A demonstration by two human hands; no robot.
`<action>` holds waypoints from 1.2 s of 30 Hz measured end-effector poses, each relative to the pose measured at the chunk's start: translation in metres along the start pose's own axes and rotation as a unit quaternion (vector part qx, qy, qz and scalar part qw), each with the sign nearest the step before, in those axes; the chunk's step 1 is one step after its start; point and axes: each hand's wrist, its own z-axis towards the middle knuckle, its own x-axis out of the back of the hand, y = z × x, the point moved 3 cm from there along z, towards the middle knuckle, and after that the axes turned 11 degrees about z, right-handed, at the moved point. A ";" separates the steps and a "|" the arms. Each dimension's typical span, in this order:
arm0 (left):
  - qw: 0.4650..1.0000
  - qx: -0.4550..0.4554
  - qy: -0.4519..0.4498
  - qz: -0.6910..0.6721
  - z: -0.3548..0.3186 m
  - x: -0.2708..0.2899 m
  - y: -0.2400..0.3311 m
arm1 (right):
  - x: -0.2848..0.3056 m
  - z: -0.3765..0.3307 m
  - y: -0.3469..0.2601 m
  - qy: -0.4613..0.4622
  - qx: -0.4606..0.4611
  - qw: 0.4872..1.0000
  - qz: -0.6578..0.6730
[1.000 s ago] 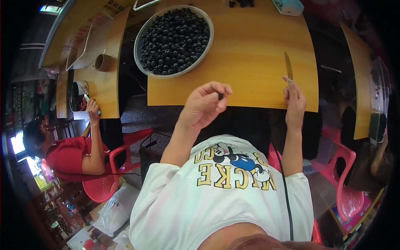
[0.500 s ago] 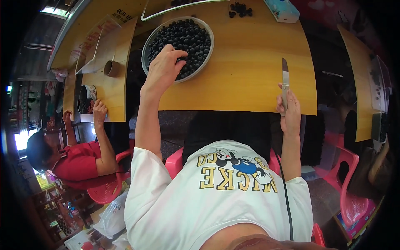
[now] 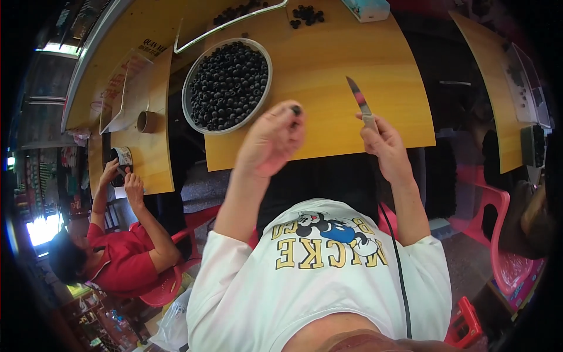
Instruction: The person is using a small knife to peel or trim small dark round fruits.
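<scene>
While fingers (image 3: 291,117) pinch, bowl (image 3: 193,79) beside.

One head-worn fisheye view looks steeply down from above, close over the person's chest, facing the desk (image 3: 328,76) ahead; its edges bend toward the rim.

left hand (image 3: 271,141) raised, fingertips pinched shut | right hand (image 3: 381,138) raised, fist closed, forearm upright

Pale blue box (image 3: 366,8), table's far edge
</scene>
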 end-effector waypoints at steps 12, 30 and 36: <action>0.989 0.100 0.004 -0.105 0.017 -0.022 -0.078 | -0.028 0.000 -0.005 -0.004 0.232 0.949 -0.214; 0.999 0.005 0.030 -0.035 0.017 -0.003 -0.089 | -0.033 -0.011 -0.009 -0.033 0.361 0.818 -0.446; 0.993 0.021 0.062 -0.097 0.016 -0.004 -0.090 | -0.031 -0.018 -0.009 -0.019 0.405 0.780 -0.476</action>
